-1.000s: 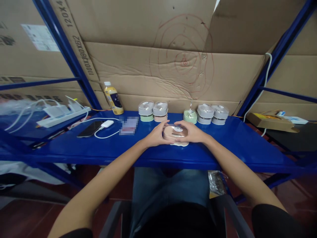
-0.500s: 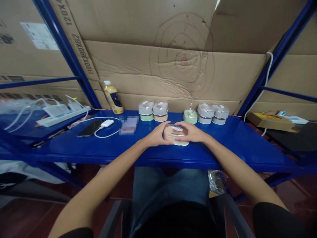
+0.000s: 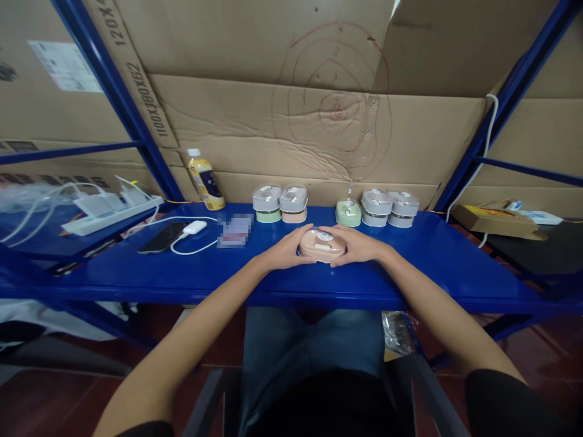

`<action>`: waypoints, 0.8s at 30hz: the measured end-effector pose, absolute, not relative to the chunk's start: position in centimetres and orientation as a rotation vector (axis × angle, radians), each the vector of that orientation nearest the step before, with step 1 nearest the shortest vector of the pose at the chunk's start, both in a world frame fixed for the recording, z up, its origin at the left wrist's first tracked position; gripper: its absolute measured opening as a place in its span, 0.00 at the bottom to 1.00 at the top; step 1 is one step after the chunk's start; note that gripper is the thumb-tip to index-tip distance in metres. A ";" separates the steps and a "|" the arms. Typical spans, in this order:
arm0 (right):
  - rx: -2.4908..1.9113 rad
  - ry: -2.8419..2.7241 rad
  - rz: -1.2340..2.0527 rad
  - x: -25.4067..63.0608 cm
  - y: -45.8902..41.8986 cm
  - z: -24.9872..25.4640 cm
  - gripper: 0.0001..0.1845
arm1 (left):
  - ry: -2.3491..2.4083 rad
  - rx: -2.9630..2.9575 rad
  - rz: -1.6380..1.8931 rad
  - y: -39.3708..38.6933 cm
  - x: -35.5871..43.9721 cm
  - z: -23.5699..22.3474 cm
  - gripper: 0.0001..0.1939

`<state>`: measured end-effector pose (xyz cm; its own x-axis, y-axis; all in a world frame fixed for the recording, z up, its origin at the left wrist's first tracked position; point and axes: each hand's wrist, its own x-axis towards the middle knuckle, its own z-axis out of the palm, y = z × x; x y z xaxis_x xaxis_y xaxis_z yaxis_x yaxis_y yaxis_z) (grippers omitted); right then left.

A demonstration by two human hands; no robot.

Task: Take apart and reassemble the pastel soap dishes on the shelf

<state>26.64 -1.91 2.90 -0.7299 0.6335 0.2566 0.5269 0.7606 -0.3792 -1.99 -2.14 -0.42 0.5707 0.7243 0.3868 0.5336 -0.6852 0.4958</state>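
Warehouse-like workspace: blue racking [image 3: 112, 94], cardboard [image 3: 255, 121]

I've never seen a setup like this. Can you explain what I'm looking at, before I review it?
There's no robot: these are a person's own bare left hand and right hand. The camera is worn on the head, looking forward and down, so the forearms reach in from below. The hands clasp a pinkish container from both sides, above a blue table. Behind, along the back, are a green-based container, a pinkish-based one, a small green container and two grey ones. Farther left are a yellow bottle, a phone and a pixelated item I can't identify.
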 end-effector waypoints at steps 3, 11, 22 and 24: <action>-0.992 -2.520 0.276 26.3 -2.0 2.7 0.60 | 1.101 2.426 0.918 -1.8 -2.2 -0.3 0.53; -1.550 -1.935 -0.217 25.8 -0.7 6.7 0.46 | 1.235 2.404 1.108 -1.5 -1.9 -0.2 0.34; -1.804 -1.662 -0.318 24.0 5.7 5.1 0.48 | 1.247 2.478 1.025 -1.9 -1.8 -0.2 0.30; -1.774 -1.659 -0.400 24.1 6.0 4.8 0.50 | 1.314 2.575 1.080 -1.7 -1.6 0.4 0.29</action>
<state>24.06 6.04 4.76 0.1457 0.7611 0.6320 0.9656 0.0297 -0.2585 -1.57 -1.67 0.42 0.3927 0.7297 0.5598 0.6907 -0.6359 0.3443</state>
